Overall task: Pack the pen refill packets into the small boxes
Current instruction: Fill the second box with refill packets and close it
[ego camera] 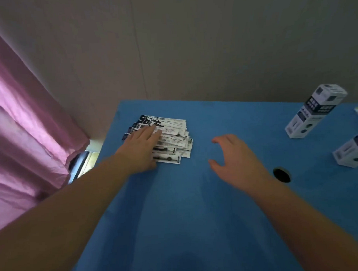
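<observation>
A loose pile of several white-and-black pen refill packets [174,135] lies at the far left of the blue table [187,216]. My left hand [140,146] rests flat on the pile's left half, fingers straight. My right hand [233,155] hovers over bare table to the right of the pile, fingers relaxed and spread, holding nothing. A tall white-and-dark small box [313,112] stands upright at the far right. A second box [351,151] sits nearer, cut off by the right edge.
A round black hole [281,174] opens in the tabletop just right of my right wrist. A pink curtain [25,130] hangs at the left, beside the table's left edge. A plain beige wall [191,43] stands behind the table.
</observation>
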`<action>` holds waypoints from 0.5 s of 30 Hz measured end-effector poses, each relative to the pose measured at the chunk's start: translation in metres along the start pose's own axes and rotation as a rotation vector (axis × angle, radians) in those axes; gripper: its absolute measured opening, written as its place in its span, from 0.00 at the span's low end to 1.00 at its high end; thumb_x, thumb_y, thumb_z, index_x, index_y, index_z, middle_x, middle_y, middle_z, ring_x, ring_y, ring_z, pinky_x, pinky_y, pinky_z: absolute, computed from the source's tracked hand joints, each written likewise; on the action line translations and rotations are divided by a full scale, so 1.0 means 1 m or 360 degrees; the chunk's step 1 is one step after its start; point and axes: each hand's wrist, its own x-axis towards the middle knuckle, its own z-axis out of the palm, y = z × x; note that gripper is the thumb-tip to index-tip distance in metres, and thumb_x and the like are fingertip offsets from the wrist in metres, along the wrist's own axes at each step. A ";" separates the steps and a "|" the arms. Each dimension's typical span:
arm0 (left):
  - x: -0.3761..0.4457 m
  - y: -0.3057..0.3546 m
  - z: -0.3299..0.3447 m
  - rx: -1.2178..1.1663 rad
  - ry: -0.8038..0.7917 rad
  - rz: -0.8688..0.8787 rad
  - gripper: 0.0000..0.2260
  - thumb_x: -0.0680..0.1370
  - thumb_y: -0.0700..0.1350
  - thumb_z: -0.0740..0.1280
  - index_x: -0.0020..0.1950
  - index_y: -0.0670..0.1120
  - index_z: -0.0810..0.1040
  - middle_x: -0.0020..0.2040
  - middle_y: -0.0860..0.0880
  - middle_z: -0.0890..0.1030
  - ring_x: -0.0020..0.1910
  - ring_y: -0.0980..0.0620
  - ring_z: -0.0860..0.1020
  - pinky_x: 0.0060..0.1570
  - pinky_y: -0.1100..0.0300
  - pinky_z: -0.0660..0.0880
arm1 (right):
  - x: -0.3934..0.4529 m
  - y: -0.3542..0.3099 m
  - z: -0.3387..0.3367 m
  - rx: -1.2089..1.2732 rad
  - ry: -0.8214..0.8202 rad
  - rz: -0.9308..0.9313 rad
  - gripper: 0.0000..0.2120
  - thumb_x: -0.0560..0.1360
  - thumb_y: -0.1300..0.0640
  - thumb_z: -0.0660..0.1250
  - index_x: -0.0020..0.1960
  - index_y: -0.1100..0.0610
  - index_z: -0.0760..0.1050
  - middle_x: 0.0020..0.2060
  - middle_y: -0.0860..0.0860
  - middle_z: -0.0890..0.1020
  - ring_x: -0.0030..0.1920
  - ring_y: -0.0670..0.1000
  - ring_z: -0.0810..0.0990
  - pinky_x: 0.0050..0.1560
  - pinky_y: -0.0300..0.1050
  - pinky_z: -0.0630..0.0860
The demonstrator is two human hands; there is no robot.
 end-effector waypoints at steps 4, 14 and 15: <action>0.033 -0.005 -0.007 0.0111 -0.0089 0.0177 0.44 0.71 0.58 0.70 0.82 0.49 0.53 0.82 0.48 0.55 0.79 0.46 0.56 0.77 0.47 0.53 | 0.011 -0.003 0.002 0.0018 0.0013 0.0031 0.26 0.76 0.50 0.70 0.72 0.54 0.70 0.67 0.51 0.73 0.68 0.54 0.72 0.69 0.51 0.69; 0.057 -0.004 0.000 0.0102 -0.0058 0.0293 0.28 0.74 0.49 0.70 0.73 0.49 0.69 0.69 0.48 0.70 0.66 0.46 0.68 0.64 0.51 0.70 | 0.016 0.003 0.007 0.0038 -0.0010 0.0070 0.26 0.77 0.49 0.69 0.73 0.53 0.69 0.67 0.50 0.72 0.69 0.53 0.70 0.70 0.48 0.67; 0.058 -0.003 -0.001 0.0089 -0.0065 0.0294 0.28 0.74 0.49 0.70 0.73 0.49 0.69 0.68 0.49 0.71 0.66 0.47 0.68 0.64 0.51 0.70 | 0.016 0.003 0.007 0.0042 -0.0012 0.0074 0.26 0.77 0.49 0.69 0.73 0.52 0.69 0.67 0.50 0.72 0.69 0.52 0.70 0.70 0.47 0.67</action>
